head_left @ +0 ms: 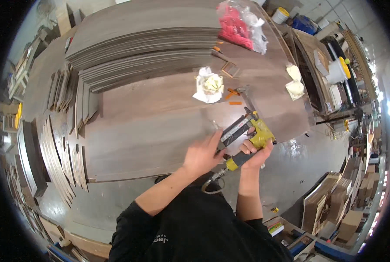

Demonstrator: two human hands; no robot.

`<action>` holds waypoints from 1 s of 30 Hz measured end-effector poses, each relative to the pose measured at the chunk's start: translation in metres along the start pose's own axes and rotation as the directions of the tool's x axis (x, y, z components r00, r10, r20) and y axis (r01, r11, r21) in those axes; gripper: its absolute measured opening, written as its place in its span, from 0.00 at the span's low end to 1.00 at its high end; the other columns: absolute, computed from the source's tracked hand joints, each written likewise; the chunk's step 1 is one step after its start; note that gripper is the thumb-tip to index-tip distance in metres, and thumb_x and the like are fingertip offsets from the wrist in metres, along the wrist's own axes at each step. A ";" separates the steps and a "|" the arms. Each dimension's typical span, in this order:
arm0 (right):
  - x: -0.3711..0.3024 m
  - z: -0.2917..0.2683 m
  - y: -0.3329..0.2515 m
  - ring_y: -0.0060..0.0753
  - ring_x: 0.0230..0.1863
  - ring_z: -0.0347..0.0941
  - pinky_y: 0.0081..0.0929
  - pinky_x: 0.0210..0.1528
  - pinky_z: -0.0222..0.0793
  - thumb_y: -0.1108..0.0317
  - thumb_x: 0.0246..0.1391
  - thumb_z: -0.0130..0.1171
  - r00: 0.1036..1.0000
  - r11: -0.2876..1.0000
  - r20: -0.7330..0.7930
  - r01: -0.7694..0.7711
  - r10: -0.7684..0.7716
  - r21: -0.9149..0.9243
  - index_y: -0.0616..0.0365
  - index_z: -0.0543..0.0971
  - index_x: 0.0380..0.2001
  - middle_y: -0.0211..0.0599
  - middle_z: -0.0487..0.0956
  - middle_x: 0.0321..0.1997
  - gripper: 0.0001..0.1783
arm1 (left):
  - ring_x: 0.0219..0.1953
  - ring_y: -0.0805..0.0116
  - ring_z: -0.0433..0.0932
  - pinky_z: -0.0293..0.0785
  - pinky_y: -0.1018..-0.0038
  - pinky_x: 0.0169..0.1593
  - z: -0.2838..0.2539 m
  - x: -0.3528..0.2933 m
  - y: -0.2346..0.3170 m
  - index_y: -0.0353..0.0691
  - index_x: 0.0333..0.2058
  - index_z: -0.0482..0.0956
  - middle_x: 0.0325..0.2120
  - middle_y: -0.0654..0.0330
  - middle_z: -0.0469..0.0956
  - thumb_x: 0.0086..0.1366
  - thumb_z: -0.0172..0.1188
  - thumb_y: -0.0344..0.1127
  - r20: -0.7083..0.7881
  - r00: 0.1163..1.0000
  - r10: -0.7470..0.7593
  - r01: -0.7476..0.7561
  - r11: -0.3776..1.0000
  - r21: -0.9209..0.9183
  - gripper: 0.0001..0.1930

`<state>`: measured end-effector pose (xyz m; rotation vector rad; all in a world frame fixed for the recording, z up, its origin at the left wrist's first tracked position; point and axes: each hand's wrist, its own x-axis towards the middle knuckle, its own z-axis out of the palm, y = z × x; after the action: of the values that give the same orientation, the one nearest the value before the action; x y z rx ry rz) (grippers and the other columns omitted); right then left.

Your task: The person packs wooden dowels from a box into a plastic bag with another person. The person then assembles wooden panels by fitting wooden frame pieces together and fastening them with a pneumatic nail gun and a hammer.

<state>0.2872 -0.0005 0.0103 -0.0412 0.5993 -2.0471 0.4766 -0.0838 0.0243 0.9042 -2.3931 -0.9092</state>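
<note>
A yellow and black air nail gun [261,133] is held over the front right part of the worktable [142,135]. My right hand [257,156] is wrapped round its black grip, with the fingers near the trigger. My left hand [203,153], a little blurred, has its fingers closed on the rear end of the long black magazine [235,130]. An air hose [213,187] runs from the base of the grip toward my body. Just beyond the gun, a hammer [244,91] lies beside several orange strips [235,103].
Stacked grey boards [142,48] fill the table's far side. Narrow wooden strips [53,153] lie at the left edge. An open white wrapper [201,94] with pale contents sits mid-table, and a clear bag with pink contents [234,26] lies farther back. Boards [323,196] lean at the right.
</note>
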 end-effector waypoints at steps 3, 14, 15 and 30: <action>0.007 -0.010 -0.014 0.18 0.21 0.62 0.20 0.24 0.62 0.47 0.60 0.52 0.997 0.969 -0.081 0.025 -0.005 0.245 0.53 0.68 0.63 0.40 0.77 0.51 0.33 | 0.36 0.54 0.84 0.82 0.62 0.44 -0.032 -0.024 0.001 0.36 0.63 0.67 0.49 0.49 0.81 0.56 0.69 0.45 -0.010 0.997 0.080 -0.078 0.988 0.130 0.38; 0.001 -0.015 0.014 0.16 0.22 0.69 0.18 0.25 0.68 0.48 0.64 0.50 0.904 0.929 0.391 -0.283 0.175 0.237 0.58 0.66 0.64 0.42 0.76 0.58 0.33 | 0.59 0.41 0.71 0.63 0.47 0.62 -0.029 -0.014 0.012 0.37 0.56 0.77 0.58 0.45 0.73 0.62 0.56 0.61 -0.498 0.779 0.380 -0.469 0.881 -0.061 0.35; 0.004 -0.012 0.009 0.16 0.21 0.69 0.18 0.23 0.68 0.48 0.64 0.50 0.907 0.930 0.364 -0.303 0.214 0.209 0.58 0.66 0.65 0.41 0.76 0.57 0.33 | 0.62 0.41 0.68 0.60 0.47 0.64 -0.029 -0.009 0.018 0.37 0.58 0.75 0.60 0.45 0.71 0.62 0.58 0.59 -0.530 0.781 0.330 -0.408 0.913 -0.032 0.35; -0.024 0.029 -0.012 0.22 0.28 0.74 0.24 0.33 0.73 0.73 0.50 0.66 0.785 -0.117 -0.229 -0.198 0.576 -0.973 0.44 0.73 0.63 0.29 0.81 0.37 0.34 | 0.70 0.62 0.60 0.51 0.48 0.71 0.032 -0.120 -0.091 0.55 0.59 0.76 0.65 0.64 0.67 0.62 0.63 0.50 0.014 1.000 0.023 -0.027 0.904 0.426 0.26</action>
<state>0.2983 0.0126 0.0456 -0.8974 1.5714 -0.5392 0.5806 -0.0380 -0.0796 1.0170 -2.6562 -0.3766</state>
